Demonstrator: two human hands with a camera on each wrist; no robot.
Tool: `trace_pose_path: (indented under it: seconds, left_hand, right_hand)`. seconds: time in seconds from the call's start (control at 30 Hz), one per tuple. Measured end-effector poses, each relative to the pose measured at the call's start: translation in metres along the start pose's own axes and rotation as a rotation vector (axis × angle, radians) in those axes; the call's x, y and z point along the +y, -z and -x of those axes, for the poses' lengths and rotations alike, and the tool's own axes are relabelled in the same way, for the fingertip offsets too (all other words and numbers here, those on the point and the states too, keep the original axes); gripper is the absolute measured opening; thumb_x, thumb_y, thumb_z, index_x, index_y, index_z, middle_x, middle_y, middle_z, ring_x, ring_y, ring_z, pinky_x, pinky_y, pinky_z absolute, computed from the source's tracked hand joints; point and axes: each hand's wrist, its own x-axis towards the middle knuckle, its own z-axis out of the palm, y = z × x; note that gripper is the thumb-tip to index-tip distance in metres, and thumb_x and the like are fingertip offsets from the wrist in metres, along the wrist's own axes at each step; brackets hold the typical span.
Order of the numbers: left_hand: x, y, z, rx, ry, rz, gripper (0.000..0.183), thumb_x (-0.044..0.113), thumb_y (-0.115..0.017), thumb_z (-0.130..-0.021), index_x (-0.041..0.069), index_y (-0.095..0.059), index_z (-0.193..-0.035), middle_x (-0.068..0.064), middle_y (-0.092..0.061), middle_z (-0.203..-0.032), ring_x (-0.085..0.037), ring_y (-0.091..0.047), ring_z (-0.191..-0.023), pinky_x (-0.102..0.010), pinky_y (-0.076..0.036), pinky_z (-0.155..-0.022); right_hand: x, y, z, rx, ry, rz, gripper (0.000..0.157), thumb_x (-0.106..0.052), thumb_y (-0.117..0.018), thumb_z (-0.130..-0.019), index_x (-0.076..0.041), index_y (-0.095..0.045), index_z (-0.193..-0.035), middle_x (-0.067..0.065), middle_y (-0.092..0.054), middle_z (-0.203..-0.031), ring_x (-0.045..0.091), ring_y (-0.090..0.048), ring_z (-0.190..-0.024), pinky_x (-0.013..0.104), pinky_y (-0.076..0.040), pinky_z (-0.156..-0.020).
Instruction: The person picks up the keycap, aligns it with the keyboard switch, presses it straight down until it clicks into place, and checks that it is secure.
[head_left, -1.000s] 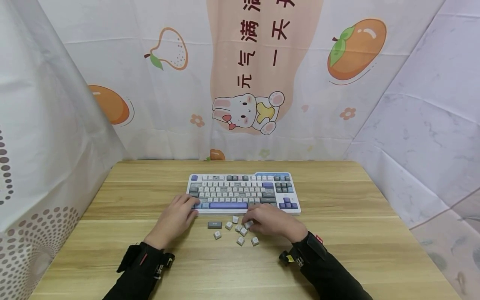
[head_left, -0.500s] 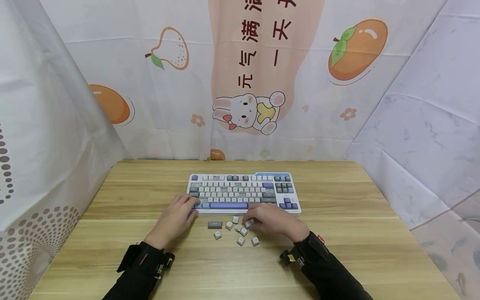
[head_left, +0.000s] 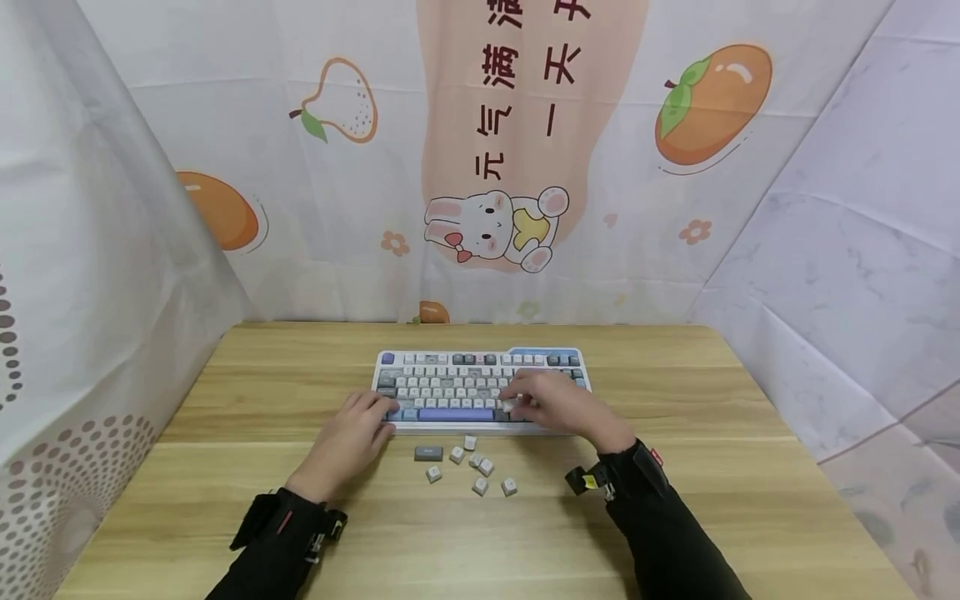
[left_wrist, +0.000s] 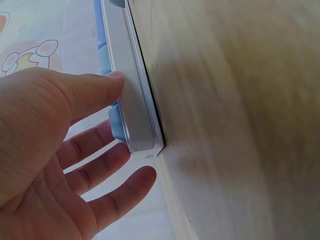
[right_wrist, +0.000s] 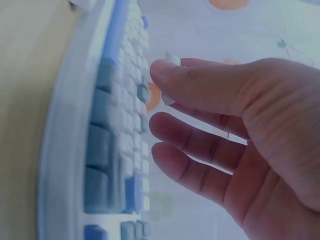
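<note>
Small cap (right_wrist: 173, 58) in a fingertip pinch at the keyboard (head_left: 450, 387)

The keyboard lay at the centre of the frame, a little below the middle, on the table (head_left: 405, 542). At its right half, the right hand (head_left: 558, 402) pinched the cap between thumb and forefinger, the other fingers bent free of anything. Whether the cap touched the keys could not be told. At the keyboard's lower left corner the left hand (head_left: 352, 433) lay relaxed, thumb against the front edge, fingers loosely bent. In front of the keyboard, in the lower middle of the frame, were seven pale loose caps (head_left: 486, 467) and a wide grey cap (head_left: 428, 453).

The likeliest trouble, it seemed, was a drop: so small a piece, held by two fingertips, could tip or slip if the pinch slackened. Brought down at a slant or turned the wrong way, it might catch its neighbours and sit crooked, and the right hand hid much of that area from the head view, so a fault could go unnoticed. A hard push might slide the keyboard, since the left hand's touch looked light. A low sweep of the right hand could also scatter the loose caps
</note>
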Motion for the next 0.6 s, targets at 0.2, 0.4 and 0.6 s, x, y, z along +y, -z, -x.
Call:
trace_pose_path:
  seconds: [0.2, 0.4, 0.6]
  left_hand:
    - [0.0, 0.001, 0.001, -0.016, 0.016, 0.0, 0.026, 0.017, -0.067, -0.087, 0.008, -0.065, -0.111, -0.008, -0.061, -0.11, -0.026, -0.052, -0.108, -0.043, -0.045, -0.092]
    - [-0.002, 0.0, 0.0, -0.007, 0.012, -0.001, 0.026, 0.017, -0.068, -0.086, 0.008, -0.065, -0.11, -0.008, -0.061, -0.109, -0.026, -0.053, -0.107, -0.043, -0.046, -0.091]
    - [-0.003, -0.002, 0.0, 0.004, 0.006, 0.003, 0.026, 0.017, -0.068, -0.086, 0.008, -0.065, -0.11, -0.007, -0.061, -0.108, -0.025, -0.053, -0.106, -0.043, -0.046, -0.09]
  right_hand:
    - [0.015, 0.005, 0.001, 0.06, -0.058, 0.033, 0.026, -0.013, -0.07, -0.084, -0.009, -0.07, -0.11, 0.0, -0.065, -0.099, 0.011, -0.059, -0.082, 0.027, -0.05, -0.066]
    - [0.031, 0.003, 0.008, 0.133, -0.082, 0.046, 0.025, -0.009, -0.068, -0.085, -0.007, -0.069, -0.11, 0.003, -0.063, -0.099, 0.011, -0.059, -0.081, 0.028, -0.05, -0.066]
    - [0.041, 0.0, 0.01, 0.152, -0.165, 0.033, 0.028, -0.007, -0.069, -0.084, -0.004, -0.068, -0.112, 0.007, -0.065, -0.102, 0.015, -0.061, -0.082, 0.031, -0.052, -0.069]
